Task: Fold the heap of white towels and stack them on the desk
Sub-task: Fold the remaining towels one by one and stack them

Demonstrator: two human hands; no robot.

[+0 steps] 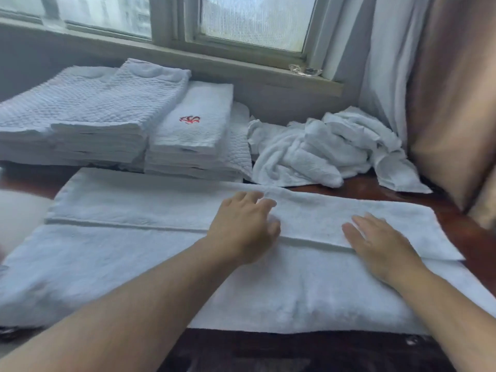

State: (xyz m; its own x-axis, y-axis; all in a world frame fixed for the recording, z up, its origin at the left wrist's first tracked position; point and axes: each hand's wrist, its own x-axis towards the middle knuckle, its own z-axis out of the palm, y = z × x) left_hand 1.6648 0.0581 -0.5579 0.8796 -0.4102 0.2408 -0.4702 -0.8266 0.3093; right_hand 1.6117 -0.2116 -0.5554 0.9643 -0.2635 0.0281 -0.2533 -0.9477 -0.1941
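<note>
- Evidently mid-fold: one white towel (134,264) lies across the near surface (362,191), its far part doubled over.
- Left hand (245,226) and right hand (381,242) rest flat on it, fingers (351,230) relaxed, loosely spread, pinching nothing.
- Next, probably: grip one end and fold it across (the layers look smoothed).
- The unfolded heap (322,149) waits far right, the folded stacks (94,116) far left.

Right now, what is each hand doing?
Left hand: open, resting on the spread towel.
Right hand: open, flat on the same towel.
</note>
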